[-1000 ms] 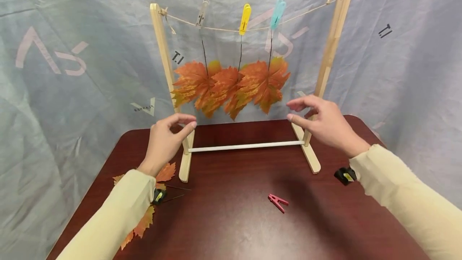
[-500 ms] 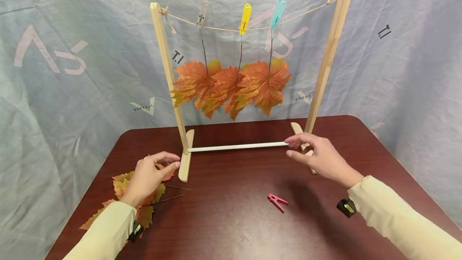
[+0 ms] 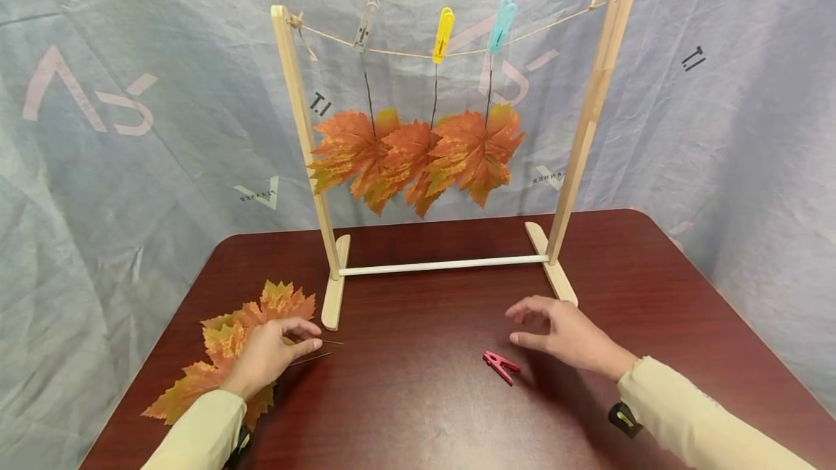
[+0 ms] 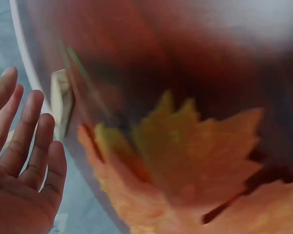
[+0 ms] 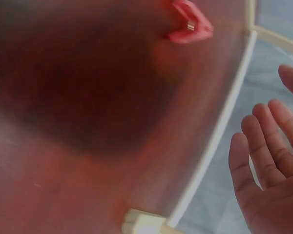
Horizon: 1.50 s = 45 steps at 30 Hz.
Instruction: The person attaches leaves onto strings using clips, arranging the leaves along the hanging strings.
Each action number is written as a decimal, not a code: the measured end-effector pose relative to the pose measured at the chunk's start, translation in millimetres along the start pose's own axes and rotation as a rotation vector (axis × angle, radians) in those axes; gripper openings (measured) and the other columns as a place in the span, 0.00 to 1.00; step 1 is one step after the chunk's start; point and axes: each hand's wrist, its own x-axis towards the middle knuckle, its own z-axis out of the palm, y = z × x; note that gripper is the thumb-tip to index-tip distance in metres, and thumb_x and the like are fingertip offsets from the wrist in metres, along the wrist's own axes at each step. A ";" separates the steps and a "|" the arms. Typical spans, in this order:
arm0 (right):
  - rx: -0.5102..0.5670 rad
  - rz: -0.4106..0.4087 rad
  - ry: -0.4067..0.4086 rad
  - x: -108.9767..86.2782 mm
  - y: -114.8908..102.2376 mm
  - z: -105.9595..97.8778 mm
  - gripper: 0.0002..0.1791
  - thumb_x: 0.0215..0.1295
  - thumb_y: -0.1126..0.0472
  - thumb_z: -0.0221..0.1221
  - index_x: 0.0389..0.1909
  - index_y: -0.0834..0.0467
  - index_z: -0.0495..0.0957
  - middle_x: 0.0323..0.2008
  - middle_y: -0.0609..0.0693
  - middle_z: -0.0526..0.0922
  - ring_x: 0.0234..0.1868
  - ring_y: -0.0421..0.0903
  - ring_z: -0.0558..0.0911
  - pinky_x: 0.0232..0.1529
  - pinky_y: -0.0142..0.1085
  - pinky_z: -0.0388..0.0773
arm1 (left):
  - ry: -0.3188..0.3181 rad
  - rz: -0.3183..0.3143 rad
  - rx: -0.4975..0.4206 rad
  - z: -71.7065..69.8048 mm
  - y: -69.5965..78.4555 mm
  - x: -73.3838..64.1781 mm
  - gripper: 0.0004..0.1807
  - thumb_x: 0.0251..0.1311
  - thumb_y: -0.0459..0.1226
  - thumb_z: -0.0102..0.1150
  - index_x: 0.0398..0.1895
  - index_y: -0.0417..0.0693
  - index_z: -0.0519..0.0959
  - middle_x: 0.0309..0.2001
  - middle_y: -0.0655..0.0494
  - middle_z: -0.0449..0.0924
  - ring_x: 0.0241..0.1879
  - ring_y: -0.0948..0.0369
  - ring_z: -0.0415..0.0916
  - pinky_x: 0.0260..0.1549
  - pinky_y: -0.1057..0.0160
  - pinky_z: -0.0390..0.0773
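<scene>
Orange and yellow maple leaves (image 3: 218, 372) with thin dark stems lie at the table's left, partly covered by my left hand (image 3: 271, 350). That hand hovers by the stems with nothing in its fingers; the left wrist view also has the leaves (image 4: 185, 151) below it. A red clothespin (image 3: 501, 366) lies on the table, and my right hand (image 3: 564, 332) is above and to the right of it, fingers loosely bent and holding nothing. In the right wrist view the red clothespin (image 5: 193, 24) appears near the top, apart from the fingers.
A wooden frame (image 3: 585, 129) with a white bottom rod (image 3: 444, 265) stands behind. On its string, a grey clothespin (image 3: 366, 24), a yellow clothespin (image 3: 443, 35) and a light blue clothespin (image 3: 502, 26) hold three hanging maple leaves (image 3: 473, 151). Grey cloth (image 3: 163, 187) hangs behind the dark red table (image 3: 418, 397).
Both hands have come down from beside the hanging leaves toward the table, the left to the loose leaves and the right close to the red clothespin. The hanging leaves look almost unchanged.
</scene>
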 end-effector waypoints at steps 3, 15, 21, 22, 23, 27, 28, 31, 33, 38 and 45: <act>0.008 -0.011 -0.065 -2.7 5.8 7.7 0.15 0.63 0.56 0.71 0.46 0.58 0.83 0.39 0.47 0.85 0.38 0.42 0.82 0.38 0.39 0.79 | -0.040 -0.005 0.015 5.2 -6.2 -1.3 0.07 0.59 0.39 0.73 0.40 0.52 0.87 0.34 0.62 0.86 0.34 0.62 0.81 0.34 0.57 0.77; 0.001 -0.012 -0.186 -5.2 9.2 28.9 0.13 0.58 0.56 0.74 0.37 0.55 0.81 0.29 0.41 0.81 0.33 0.39 0.80 0.36 0.35 0.79 | -0.072 0.029 0.114 16.8 -12.8 -4.7 0.08 0.54 0.38 0.76 0.36 0.55 0.86 0.27 0.69 0.80 0.30 0.66 0.78 0.37 0.56 0.77; -0.088 -0.001 -0.191 -6.7 6.0 35.6 0.17 0.52 0.51 0.77 0.33 0.51 0.79 0.25 0.36 0.77 0.27 0.32 0.75 0.30 0.32 0.72 | -0.050 0.071 0.217 21.4 -14.3 -3.4 0.09 0.52 0.38 0.78 0.35 0.57 0.87 0.28 0.68 0.79 0.30 0.64 0.77 0.33 0.56 0.76; -0.110 0.007 -0.190 -7.0 5.2 36.6 0.18 0.51 0.50 0.78 0.32 0.51 0.78 0.24 0.35 0.76 0.27 0.32 0.73 0.29 0.32 0.71 | -0.044 0.078 0.237 22.3 -15.0 -3.1 0.09 0.52 0.38 0.78 0.35 0.57 0.87 0.28 0.68 0.78 0.30 0.64 0.77 0.32 0.56 0.76; -0.132 0.015 -0.189 -7.4 4.4 37.4 0.18 0.50 0.49 0.78 0.32 0.50 0.78 0.24 0.35 0.75 0.26 0.32 0.72 0.28 0.32 0.70 | -0.038 0.081 0.252 22.9 -15.5 -3.2 0.09 0.52 0.38 0.78 0.35 0.57 0.87 0.28 0.67 0.78 0.30 0.63 0.77 0.32 0.56 0.75; -0.219 0.040 -0.188 -9.0 1.9 39.5 0.20 0.48 0.48 0.79 0.31 0.48 0.77 0.25 0.36 0.72 0.26 0.32 0.68 0.27 0.33 0.67 | -0.014 0.093 0.283 24.8 -17.0 -3.9 0.08 0.52 0.38 0.77 0.31 0.58 0.85 0.27 0.67 0.77 0.30 0.63 0.76 0.31 0.57 0.75; -0.233 0.043 -0.187 -9.4 1.6 39.6 0.20 0.48 0.49 0.79 0.31 0.47 0.76 0.25 0.36 0.72 0.26 0.33 0.68 0.27 0.33 0.67 | -0.010 0.096 0.288 25.3 -17.1 -4.0 0.08 0.52 0.38 0.77 0.30 0.59 0.84 0.27 0.67 0.77 0.29 0.64 0.76 0.30 0.57 0.75; -0.256 0.045 -0.185 -10.2 1.4 39.3 0.18 0.49 0.51 0.79 0.31 0.47 0.76 0.26 0.37 0.71 0.27 0.33 0.68 0.28 0.33 0.67 | 0.001 0.112 0.302 26.8 -16.9 -3.8 0.09 0.53 0.37 0.77 0.27 0.60 0.83 0.26 0.68 0.75 0.27 0.65 0.73 0.29 0.58 0.74; -0.259 0.037 -0.188 -10.3 1.7 38.7 0.17 0.51 0.54 0.78 0.31 0.48 0.76 0.26 0.37 0.71 0.27 0.34 0.68 0.28 0.33 0.67 | 0.007 0.118 0.319 27.9 -16.7 -3.5 0.10 0.53 0.36 0.76 0.26 0.60 0.82 0.26 0.67 0.74 0.26 0.66 0.71 0.29 0.58 0.73; -0.235 -0.001 -0.184 -8.1 2.8 35.6 0.13 0.56 0.58 0.74 0.34 0.49 0.77 0.29 0.37 0.74 0.29 0.34 0.70 0.29 0.33 0.68 | 0.011 0.138 0.375 30.2 -16.7 -2.5 0.13 0.55 0.33 0.75 0.24 0.58 0.79 0.26 0.65 0.73 0.27 0.64 0.71 0.29 0.57 0.74; -0.189 -0.005 -0.176 -2.9 2.8 30.7 0.12 0.58 0.61 0.73 0.35 0.50 0.77 0.31 0.39 0.78 0.30 0.36 0.76 0.31 0.34 0.71 | 0.011 0.203 0.446 31.5 -18.1 -1.5 0.15 0.56 0.31 0.74 0.24 0.56 0.76 0.26 0.64 0.70 0.29 0.63 0.72 0.29 0.58 0.74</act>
